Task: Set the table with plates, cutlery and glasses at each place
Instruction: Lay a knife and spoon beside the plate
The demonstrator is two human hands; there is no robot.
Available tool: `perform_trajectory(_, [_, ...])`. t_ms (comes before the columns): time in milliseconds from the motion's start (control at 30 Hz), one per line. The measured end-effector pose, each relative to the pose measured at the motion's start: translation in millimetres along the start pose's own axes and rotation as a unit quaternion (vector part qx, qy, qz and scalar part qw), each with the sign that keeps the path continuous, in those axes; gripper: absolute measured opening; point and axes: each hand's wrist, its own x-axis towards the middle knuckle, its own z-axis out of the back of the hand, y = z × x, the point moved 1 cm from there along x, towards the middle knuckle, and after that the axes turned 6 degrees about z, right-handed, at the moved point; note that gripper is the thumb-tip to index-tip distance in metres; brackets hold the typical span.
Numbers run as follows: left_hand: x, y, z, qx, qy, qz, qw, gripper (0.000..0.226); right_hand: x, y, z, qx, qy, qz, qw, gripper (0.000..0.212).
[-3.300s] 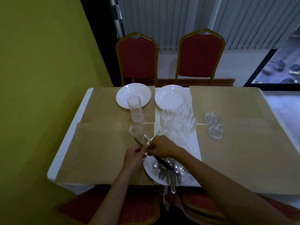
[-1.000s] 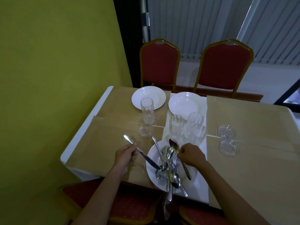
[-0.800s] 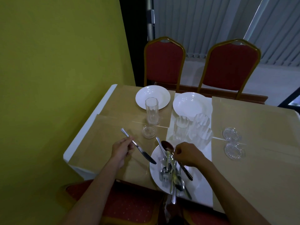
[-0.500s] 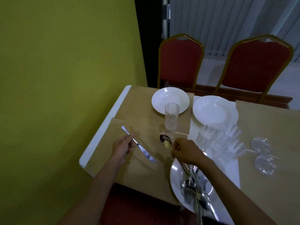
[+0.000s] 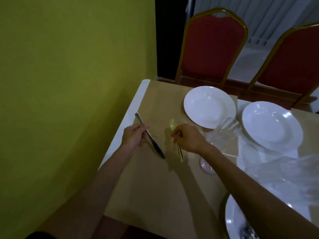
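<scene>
Fingers [image 5: 179, 130] over tan placemat [image 5: 146, 180], yellow wall [image 5: 69, 66]

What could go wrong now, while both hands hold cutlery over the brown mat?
The right hand holding the spoon is close beside a tall glass; drawing back might knock it over. The left hand holds the knife near the table edge; laid there carelessly, it could slide off.

A yellow-green wall [image 5: 69, 83] stands at my left. Across the surface [image 5: 146, 187], two red gold-framed chairs [image 5: 214, 49] front pale blinds [image 5: 269, 14].
</scene>
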Motion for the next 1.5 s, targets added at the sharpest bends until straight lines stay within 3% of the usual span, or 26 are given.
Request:
perform_trajectory(133, [40.5, -1.7, 4.9, 0.057, -0.011, -0.042, 0.997, 0.027, 50.0, 13.2, -13.2, -0.005, -0.018, -0.031, 0.999, 0.026])
perform_trajectory(367, [83.3, 2.0, 6.8, 0.153, -0.106, -0.171, 0.968, 0.041, 102.9, 24.6, -27.1, 0.050, -0.091, -0.080, 0.991, 0.018])
perform_trajectory(433, [91.4, -0.1, 3.5, 0.187, -0.125, -0.204, 0.953, 0.038, 115.9, 27.2, -25.3, 0.037, -0.113, -0.079, 0.990, 0.011])
perform_trajectory(567, [109.8, -1.9, -7.6, 0.236, -0.160, -0.241, 0.928, 0.036, 141.2, 32.8, -18.3, -0.036, -0.119, -0.078, 0.989, 0.019])
perform_trajectory(667, [112.1, -2.1, -11.4, 0.251, -0.180, -0.238, 0.921, 0.034, 159.8, 34.8, -10.2, -0.150, -0.114, -0.091, 0.978, 0.023])
perform_trajectory(733, [110.6, -1.2, -11.6, 0.261, -0.188, -0.250, 0.914, 0.033, 173.7, 31.2, -6.1, -0.163, -0.091, -0.119, 0.975, 0.028])
perform_trajectory(1133, [116.9, 0.2, -13.0, 0.264, -0.182, -0.256, 0.912, 0.022, 244.7, 9.5, -6.6, 0.031, -0.064, -0.203, 0.977, 0.032])
perform_trajectory(1500, [119.1, 1.9, -14.4, 0.279, -0.174, -0.249, 0.911, 0.023, 256.6, 25.0, -4.9, 0.001, -0.084, -0.181, 0.980, 0.020])
